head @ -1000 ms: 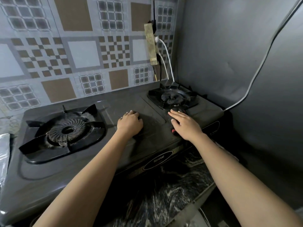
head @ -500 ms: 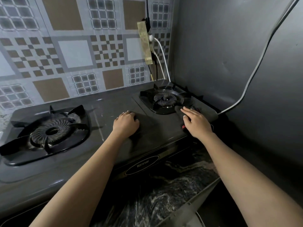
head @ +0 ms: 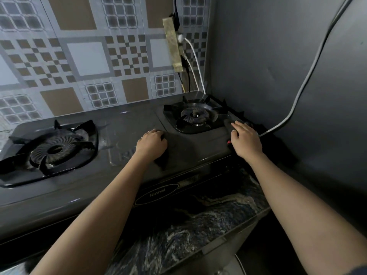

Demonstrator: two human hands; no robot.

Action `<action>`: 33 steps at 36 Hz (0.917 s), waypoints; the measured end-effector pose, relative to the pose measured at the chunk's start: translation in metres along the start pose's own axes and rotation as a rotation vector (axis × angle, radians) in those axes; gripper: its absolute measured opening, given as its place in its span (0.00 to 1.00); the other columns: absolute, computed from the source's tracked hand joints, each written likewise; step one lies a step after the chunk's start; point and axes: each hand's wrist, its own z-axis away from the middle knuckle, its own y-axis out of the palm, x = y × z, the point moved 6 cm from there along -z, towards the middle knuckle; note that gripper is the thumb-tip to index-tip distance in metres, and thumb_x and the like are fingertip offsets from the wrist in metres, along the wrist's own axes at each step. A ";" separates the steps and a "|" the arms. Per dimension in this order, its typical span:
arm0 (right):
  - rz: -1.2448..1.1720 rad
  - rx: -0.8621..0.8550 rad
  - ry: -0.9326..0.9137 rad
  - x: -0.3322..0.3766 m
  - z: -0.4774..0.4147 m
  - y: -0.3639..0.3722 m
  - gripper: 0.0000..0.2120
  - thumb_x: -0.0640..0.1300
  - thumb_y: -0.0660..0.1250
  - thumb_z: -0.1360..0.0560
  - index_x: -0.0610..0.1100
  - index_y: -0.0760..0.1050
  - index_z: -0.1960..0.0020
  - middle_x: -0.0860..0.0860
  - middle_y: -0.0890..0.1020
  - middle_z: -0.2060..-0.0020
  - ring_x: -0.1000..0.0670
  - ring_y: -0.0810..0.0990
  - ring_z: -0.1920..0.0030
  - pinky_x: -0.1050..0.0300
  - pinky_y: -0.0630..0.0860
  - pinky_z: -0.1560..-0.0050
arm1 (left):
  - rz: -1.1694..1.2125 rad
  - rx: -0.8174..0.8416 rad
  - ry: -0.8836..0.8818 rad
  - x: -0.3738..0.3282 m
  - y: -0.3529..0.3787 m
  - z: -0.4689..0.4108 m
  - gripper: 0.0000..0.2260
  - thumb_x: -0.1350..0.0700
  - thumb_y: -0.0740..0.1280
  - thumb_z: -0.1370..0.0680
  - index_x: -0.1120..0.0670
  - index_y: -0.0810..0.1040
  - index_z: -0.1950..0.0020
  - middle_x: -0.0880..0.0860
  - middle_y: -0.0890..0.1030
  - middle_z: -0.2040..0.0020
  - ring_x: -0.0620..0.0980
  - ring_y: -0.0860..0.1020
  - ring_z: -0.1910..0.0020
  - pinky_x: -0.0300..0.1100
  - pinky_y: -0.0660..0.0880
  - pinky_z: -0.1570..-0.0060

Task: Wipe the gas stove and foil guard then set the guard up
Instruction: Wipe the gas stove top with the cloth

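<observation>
The dark grey two-burner gas stove (head: pixel 127 135) fills the middle of the view, with its left burner (head: pixel 53 149) and right burner (head: pixel 195 116). My left hand (head: pixel 152 144) rests on the stove top between the burners, fingers curled under, with nothing visible in it. My right hand (head: pixel 246 140) presses flat on a dark cloth (head: pixel 228 123) at the stove's front right corner, beside the right burner. A small red bit shows under the thumb. The foil guard is out of view.
A dark wall stands close to the stove's right side, with a grey cable (head: pixel 297 96) running down it. A power strip (head: pixel 172 44) with white cords hangs on the tiled back wall. Marbled countertop (head: pixel 198 225) lies in front of the stove.
My right hand slid the cloth from in front of the right burner toward the stove's right corner. The view turned right, and the foil at the far left left the frame. My left hand stayed put.
</observation>
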 end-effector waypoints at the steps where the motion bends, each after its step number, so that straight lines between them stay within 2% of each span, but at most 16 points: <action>1: 0.007 0.002 0.026 0.000 -0.001 0.001 0.21 0.46 0.51 0.20 0.45 0.66 0.29 0.49 0.65 0.27 0.47 0.60 0.26 0.51 0.53 0.25 | -0.003 -0.002 0.000 0.000 0.000 0.001 0.19 0.54 0.56 0.21 0.54 0.68 0.30 0.54 0.68 0.29 0.58 0.66 0.31 0.52 0.65 0.35; 8: 0.014 -0.061 0.212 0.010 0.012 0.009 0.22 0.46 0.47 0.19 0.42 0.60 0.26 0.46 0.58 0.25 0.42 0.54 0.25 0.46 0.48 0.25 | -0.001 -0.001 0.017 0.003 -0.001 0.013 0.19 0.53 0.58 0.21 0.55 0.69 0.31 0.54 0.67 0.28 0.58 0.66 0.30 0.52 0.65 0.33; 13: -0.021 -0.089 0.222 0.027 0.029 0.017 0.22 0.46 0.48 0.19 0.42 0.60 0.26 0.45 0.58 0.25 0.41 0.53 0.25 0.45 0.47 0.26 | -0.027 0.029 0.043 0.014 -0.003 0.026 0.20 0.50 0.58 0.21 0.54 0.68 0.30 0.54 0.66 0.27 0.57 0.65 0.30 0.53 0.65 0.32; 18: 0.022 -0.078 0.159 0.056 0.047 0.025 0.22 0.46 0.50 0.20 0.42 0.62 0.27 0.45 0.60 0.25 0.41 0.55 0.26 0.46 0.49 0.26 | -0.074 0.101 0.077 0.034 -0.010 0.042 0.26 0.43 0.57 0.21 0.54 0.63 0.27 0.53 0.62 0.25 0.57 0.62 0.27 0.51 0.61 0.29; 21: 0.060 -0.027 0.101 0.076 0.057 0.033 0.22 0.47 0.50 0.19 0.43 0.61 0.27 0.46 0.60 0.25 0.42 0.55 0.25 0.47 0.49 0.25 | -0.130 0.157 0.085 0.047 -0.018 0.055 0.34 0.35 0.56 0.24 0.53 0.58 0.25 0.51 0.58 0.23 0.56 0.58 0.26 0.51 0.58 0.28; 26: 0.081 0.047 -0.009 0.111 0.072 0.048 0.22 0.49 0.50 0.19 0.46 0.61 0.27 0.49 0.61 0.25 0.45 0.55 0.25 0.51 0.50 0.25 | -0.188 0.186 0.093 0.066 -0.029 0.075 0.47 0.26 0.57 0.33 0.56 0.55 0.24 0.52 0.56 0.22 0.53 0.55 0.24 0.49 0.53 0.26; 33: 0.098 0.184 -0.185 0.156 0.091 0.067 0.24 0.53 0.51 0.20 0.49 0.58 0.25 0.52 0.58 0.24 0.48 0.54 0.25 0.51 0.50 0.25 | -0.209 0.146 0.078 0.087 -0.030 0.090 0.55 0.23 0.61 0.39 0.58 0.54 0.24 0.53 0.56 0.23 0.52 0.55 0.24 0.47 0.52 0.26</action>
